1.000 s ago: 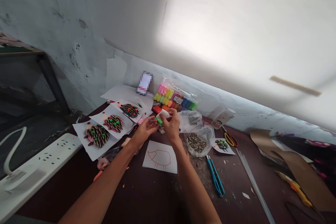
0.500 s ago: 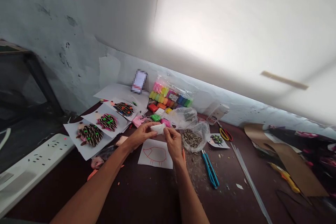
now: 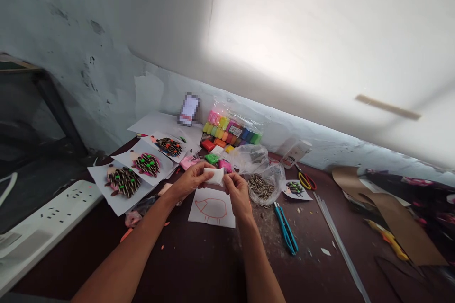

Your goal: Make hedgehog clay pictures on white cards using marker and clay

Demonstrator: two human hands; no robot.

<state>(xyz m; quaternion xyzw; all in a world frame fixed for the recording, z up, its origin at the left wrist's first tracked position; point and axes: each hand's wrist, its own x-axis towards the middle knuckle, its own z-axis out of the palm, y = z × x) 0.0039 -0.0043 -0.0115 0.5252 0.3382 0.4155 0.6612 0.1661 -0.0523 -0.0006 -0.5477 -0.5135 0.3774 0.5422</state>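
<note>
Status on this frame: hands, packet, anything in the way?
Left hand holds white packet; right hand pinches its end. Drawing sheet nearer the body. Green pack, magenta pack just beyond, neither blocking.

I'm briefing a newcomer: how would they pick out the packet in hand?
On the dark table, find the paper with a red outline drawing. Just above it in view, the left hand and right hand grip a white packet. Unlike the colourful packs behind, it is white and held.

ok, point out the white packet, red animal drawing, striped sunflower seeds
White packet (image 3: 213,176): head view, middle of its face.
Red animal drawing (image 3: 214,207): head view, inside the body outline.
Striped sunflower seeds (image 3: 261,188): head view, middle of the pile.
</note>
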